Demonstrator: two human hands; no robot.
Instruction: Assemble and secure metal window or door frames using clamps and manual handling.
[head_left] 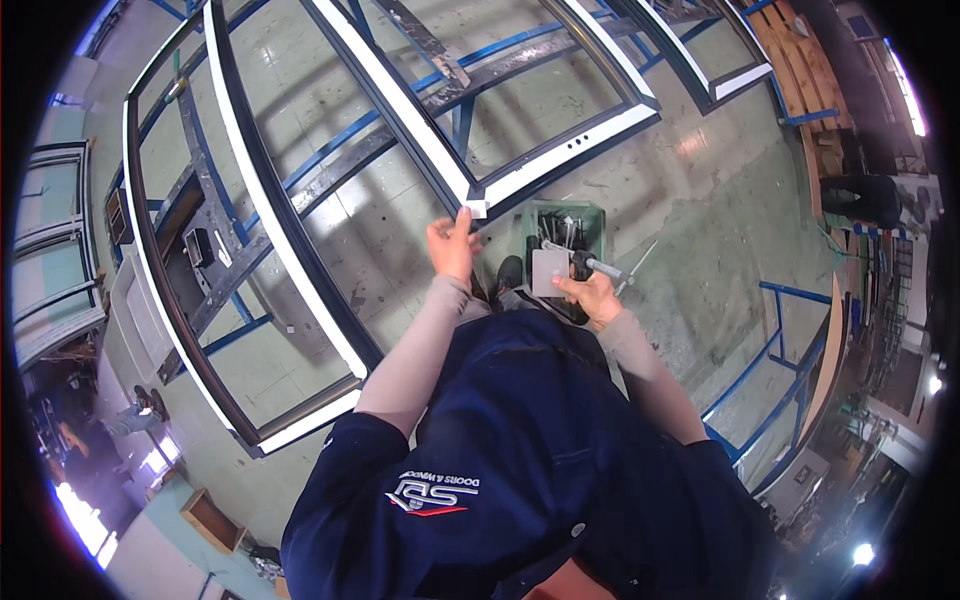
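Observation:
My left hand (455,250) is at the near corner of a dark window or door frame (420,150) faced with white strips. Its fingers are curled, and the fingertips meet a small white piece (478,209) lying over the corner. Lower right of it, my right hand (593,297) grips a flat, light-grey square plate (549,272) between thumb and fingers. Just beyond the fingers shows a tool with a black grip and grey tube (605,268), resembling a sealant gun; I cannot tell whether the hand also touches it.
A green bin (568,220) with several thin tools stands in front of me. Another long frame (270,230) lies at left on blue trestles (240,310). A blue metal rack (780,340) stands at right, a wooden pallet (800,60) at far right. Another person's legs (135,418) show at left.

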